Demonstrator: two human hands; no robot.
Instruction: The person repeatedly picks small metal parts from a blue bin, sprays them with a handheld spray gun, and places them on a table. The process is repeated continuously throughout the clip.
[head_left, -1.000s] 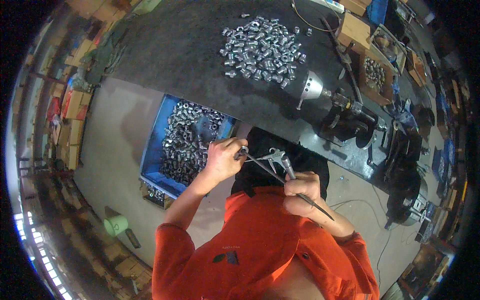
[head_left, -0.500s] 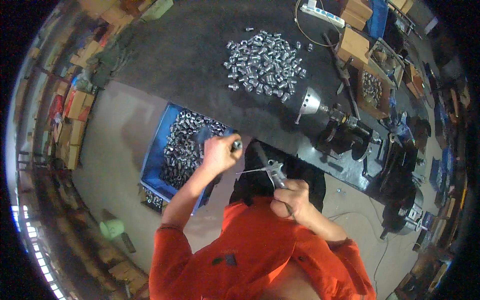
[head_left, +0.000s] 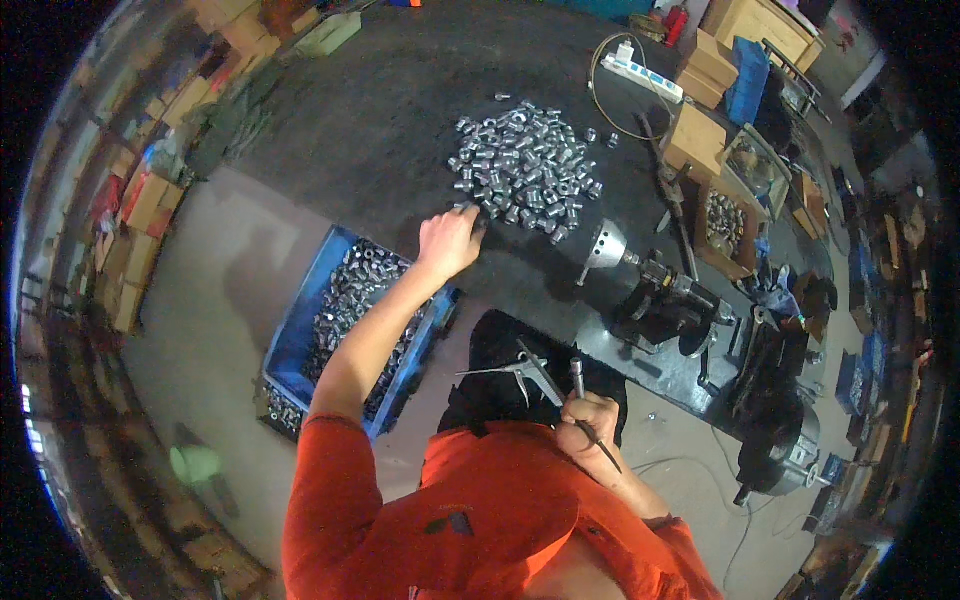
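Note:
My left hand (head_left: 450,243) reaches over the dark bench to the near-left edge of a heap of small shiny metal fittings (head_left: 525,165). Its fingers are closed together; what they grip, if anything, is hidden. Close to my lap, my right hand (head_left: 588,420) is wrapped round an air blow gun (head_left: 538,380). The gun's thin nozzle points left, and a dark hose trails down past my wrist. Below my left forearm stands a blue bin (head_left: 300,322) full of similar fittings (head_left: 360,285).
On the bench's right side are a clamped metal fixture with a holed cone (head_left: 606,247), a long dark bar (head_left: 680,215) and a cardboard box of parts (head_left: 728,225). Farther back lies a white power strip (head_left: 642,78). A green cup-like container (head_left: 195,463) is on the floor at left.
My left hand has moved away from above the bin, where it held a metal fitting, to the heap's edge. The blow gun has turned and dropped slightly in my right hand. The view has shifted.

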